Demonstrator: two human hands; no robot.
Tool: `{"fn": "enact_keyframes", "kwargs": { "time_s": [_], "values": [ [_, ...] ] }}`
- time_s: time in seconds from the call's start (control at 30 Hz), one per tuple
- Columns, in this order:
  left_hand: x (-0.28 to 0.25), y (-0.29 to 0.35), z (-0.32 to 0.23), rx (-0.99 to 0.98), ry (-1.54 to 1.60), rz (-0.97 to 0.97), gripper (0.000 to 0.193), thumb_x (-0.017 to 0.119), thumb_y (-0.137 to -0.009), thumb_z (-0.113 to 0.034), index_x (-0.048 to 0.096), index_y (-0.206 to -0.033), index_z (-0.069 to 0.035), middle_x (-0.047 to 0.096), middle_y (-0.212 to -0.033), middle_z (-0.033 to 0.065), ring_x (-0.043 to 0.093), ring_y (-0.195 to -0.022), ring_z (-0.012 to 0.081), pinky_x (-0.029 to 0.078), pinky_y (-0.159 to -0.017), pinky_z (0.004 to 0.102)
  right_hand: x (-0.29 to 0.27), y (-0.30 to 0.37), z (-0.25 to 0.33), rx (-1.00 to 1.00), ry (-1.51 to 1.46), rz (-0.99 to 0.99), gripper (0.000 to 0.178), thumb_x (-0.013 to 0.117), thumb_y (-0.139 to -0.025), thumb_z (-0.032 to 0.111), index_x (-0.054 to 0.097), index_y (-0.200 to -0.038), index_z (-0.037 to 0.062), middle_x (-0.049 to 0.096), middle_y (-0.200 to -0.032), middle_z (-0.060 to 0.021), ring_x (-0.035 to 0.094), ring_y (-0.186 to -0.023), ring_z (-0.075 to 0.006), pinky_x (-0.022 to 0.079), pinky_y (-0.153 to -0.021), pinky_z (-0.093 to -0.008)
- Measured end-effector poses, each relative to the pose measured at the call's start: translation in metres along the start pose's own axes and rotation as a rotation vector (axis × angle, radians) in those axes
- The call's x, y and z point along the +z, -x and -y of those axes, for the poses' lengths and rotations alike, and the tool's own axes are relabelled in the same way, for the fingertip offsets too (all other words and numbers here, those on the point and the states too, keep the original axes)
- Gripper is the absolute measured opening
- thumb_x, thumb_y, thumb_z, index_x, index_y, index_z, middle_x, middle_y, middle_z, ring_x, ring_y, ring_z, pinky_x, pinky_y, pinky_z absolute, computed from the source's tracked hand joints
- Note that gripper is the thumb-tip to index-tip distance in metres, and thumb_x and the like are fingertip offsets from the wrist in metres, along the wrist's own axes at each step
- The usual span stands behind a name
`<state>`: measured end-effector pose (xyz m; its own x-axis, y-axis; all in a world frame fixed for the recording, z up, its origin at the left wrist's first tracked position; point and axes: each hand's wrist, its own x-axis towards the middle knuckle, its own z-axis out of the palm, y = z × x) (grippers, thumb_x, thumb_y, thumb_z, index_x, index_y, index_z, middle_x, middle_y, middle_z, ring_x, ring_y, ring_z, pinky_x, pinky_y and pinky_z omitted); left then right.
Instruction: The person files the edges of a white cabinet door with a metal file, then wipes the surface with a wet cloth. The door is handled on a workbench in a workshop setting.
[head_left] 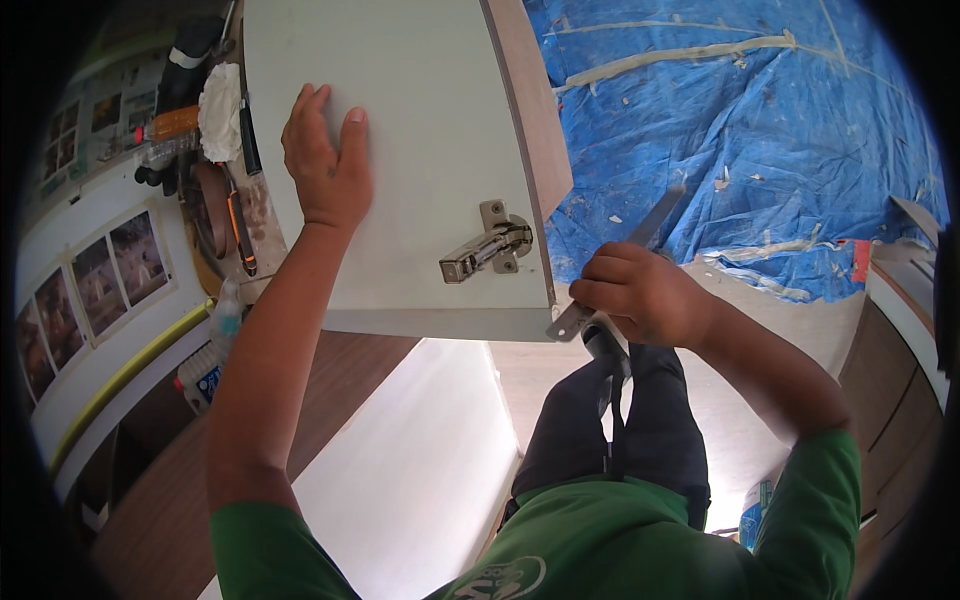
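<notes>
My left hand (330, 165) lies on the white face of a cabinet door panel (420, 110), thumb apart from the fingers. A metal cabinet hinge (492, 242) is fixed to the panel near its right edge, its arm pointing left. Closed around a long, flat metal strip (660, 218) is my right hand (640, 292), just off the panel's near right corner. One end of the strip has a small hole and sits close to that corner; the other end points away over the floor. My fingers hide the strip's middle.
A blue tarpaulin (740, 130) covers the floor beyond, with whitish strips across it. At left lie an orange-and-black tool (238, 225), bottles and a white cloth (220, 112). A white panel (410, 450) is below the door. Wooden cabinets (900, 390) stand at right.
</notes>
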<state>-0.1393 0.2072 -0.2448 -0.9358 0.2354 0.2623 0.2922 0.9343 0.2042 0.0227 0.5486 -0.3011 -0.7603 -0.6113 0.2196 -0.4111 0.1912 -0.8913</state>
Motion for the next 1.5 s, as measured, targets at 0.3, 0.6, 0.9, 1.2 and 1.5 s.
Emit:
{"fn": "enact_keyframes", "kwargs": {
  "time_s": [0.3,0.6,0.9,1.2,1.5],
  "values": [
    [0.000,-0.003,-0.002,-0.008,0.028,0.005,0.053,0.058,-0.102,-0.035,0.053,-0.140,0.002,0.047,-0.153,0.0255,0.042,-0.142,0.0394,0.032,-0.119,0.0481,-0.037,-0.097,-0.048,0.079,0.004,-0.407,0.020,0.064,-0.093,-0.004,0.069,-0.111,0.0028,0.069,-0.094,-0.0160,0.069,-0.087,-0.0339,0.055,-0.075,-0.0413],
    [0.001,-0.001,0.000,-0.014,0.030,-0.010,0.055,0.060,-0.102,-0.038,0.054,-0.139,0.002,0.048,-0.152,0.0261,0.043,-0.141,0.0403,0.033,-0.118,0.0493,0.016,0.029,0.008,-0.064,-0.064,0.049,0.033,0.073,-0.075,-0.004,0.069,-0.106,0.0040,0.064,-0.091,-0.0099,0.066,-0.093,-0.0304,0.055,-0.081,-0.0419],
    [0.002,-0.002,0.001,-0.020,0.003,-0.001,0.055,0.058,-0.102,-0.039,0.054,-0.140,0.001,0.047,-0.153,0.0241,0.042,-0.142,0.0392,0.032,-0.119,0.0491,0.015,-0.032,0.020,0.690,-0.526,-0.390,0.027,0.080,-0.091,0.019,0.064,-0.080,0.0004,0.061,-0.075,-0.0105,0.061,-0.073,-0.0144,0.047,-0.064,-0.0340],
    [-0.001,0.000,-0.005,-0.063,0.012,0.013,0.055,0.060,-0.101,-0.036,0.054,-0.140,0.001,0.046,-0.154,0.0234,0.041,-0.144,0.0392,0.030,-0.120,0.0495,0.032,-0.025,0.047,0.518,-0.209,-0.383,0.043,0.087,-0.084,0.034,0.060,-0.080,0.0015,0.056,-0.073,-0.0086,0.056,-0.067,-0.0241,0.048,-0.066,-0.0379],
    [-0.006,0.000,-0.007,-0.066,-0.022,0.009,0.055,0.061,-0.100,-0.036,0.054,-0.141,0.000,0.045,-0.155,0.0220,0.040,-0.145,0.0391,0.029,-0.120,0.0502,0.028,-0.031,0.015,0.642,-0.710,-0.459,0.024,0.066,-0.104,0.025,0.059,-0.089,0.0070,0.047,-0.078,0.0056,0.041,-0.073,-0.0061,0.036,-0.065,-0.0259]
  ]
}}
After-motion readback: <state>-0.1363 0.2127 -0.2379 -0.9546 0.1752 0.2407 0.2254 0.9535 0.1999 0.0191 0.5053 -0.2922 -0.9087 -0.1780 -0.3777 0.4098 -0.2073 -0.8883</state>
